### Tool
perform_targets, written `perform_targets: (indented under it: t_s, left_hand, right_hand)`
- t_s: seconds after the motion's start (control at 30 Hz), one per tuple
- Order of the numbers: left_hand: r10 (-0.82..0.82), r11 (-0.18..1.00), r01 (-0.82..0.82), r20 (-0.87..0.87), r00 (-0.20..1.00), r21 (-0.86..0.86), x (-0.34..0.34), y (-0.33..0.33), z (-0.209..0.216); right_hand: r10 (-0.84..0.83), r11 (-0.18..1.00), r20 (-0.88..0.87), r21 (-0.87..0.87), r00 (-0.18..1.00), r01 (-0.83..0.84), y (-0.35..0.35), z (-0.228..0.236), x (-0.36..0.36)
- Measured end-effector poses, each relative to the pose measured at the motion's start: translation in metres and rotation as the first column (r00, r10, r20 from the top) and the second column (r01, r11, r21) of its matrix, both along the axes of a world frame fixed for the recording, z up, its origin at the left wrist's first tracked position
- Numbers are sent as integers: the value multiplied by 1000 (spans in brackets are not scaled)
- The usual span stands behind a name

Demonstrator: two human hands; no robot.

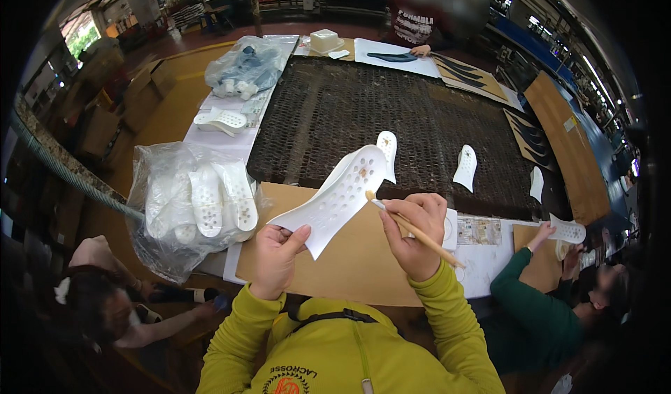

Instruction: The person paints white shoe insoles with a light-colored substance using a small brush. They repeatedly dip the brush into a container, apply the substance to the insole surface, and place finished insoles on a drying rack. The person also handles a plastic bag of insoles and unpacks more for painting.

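My left hand (277,254) is closed on the narrow end of a white insole (335,202) with rows of round holes. A brownish smear shows near its wide end, and another white edge sticks out behind it. In my right hand (419,230) is a wooden-handled brush (419,235), gripped between thumb and fingers. Its pale tip points at the insole, just off its right edge; whether they touch I cannot tell. Beyond it, another white insole (386,149) with brown marks lies on the dark mesh surface (335,100).
Brown cardboard (300,282) covers the near edge. A clear plastic bag (199,198) of white insoles sits at left. More insoles (465,167) lie on the mesh at right. A green-sleeved person (531,296) holds a white insole at right; other people are at lower left and the far side.
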State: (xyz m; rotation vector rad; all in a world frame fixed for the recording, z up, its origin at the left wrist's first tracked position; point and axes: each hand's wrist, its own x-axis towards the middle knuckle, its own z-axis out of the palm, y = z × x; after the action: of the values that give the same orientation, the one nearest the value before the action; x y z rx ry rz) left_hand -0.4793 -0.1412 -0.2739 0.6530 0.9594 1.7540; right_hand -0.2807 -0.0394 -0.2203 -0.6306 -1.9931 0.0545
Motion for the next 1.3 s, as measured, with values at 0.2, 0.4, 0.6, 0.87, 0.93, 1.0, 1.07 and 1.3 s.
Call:
perform_targets:
  t_s: [0.2, 0.4, 0.6, 0.87, 0.93, 1.0, 1.07, 1.3]
  left_hand:
    - [-51, 997, 49, 39, 998, 60, 19, 17, 7]
    - [-101, 994, 99, 70, 992, 36, 24, 30, 13]
    - [-216, 976, 212, 134, 967, 44, 32, 37, 16]
    - [-227, 973, 214, 175, 958, 90, 37, 43, 20]
    - [-215, 976, 204, 169, 962, 83, 37, 44, 21]
    - [-225, 973, 212, 153, 962, 95, 38, 45, 22]
    - [-216, 975, 205, 143, 966, 92, 40, 45, 22]
    - [-189, 980, 180, 105, 976, 88, 43, 50, 19]
  right_hand:
    - [-4, 999, 59, 33, 998, 2, -19, -17, 4]
    - [41, 997, 188, 50, 981, -51, -43, -18, 9]
    - [-100, 992, 36, 74, 994, 97, -37, -10, 24]
    - [-10, 999, 171, 53, 985, 1, -59, -15, 18]
    - [50, 993, 46, -107, 998, -45, -58, -9, 23]
    - [10, 991, 8, -134, 1000, -9, -52, -5, 25]
    - [-135, 988, 57, -65, 989, 139, -47, -4, 24]
    - [62, 921, -87, -378, 994, -91, -62, -6, 27]
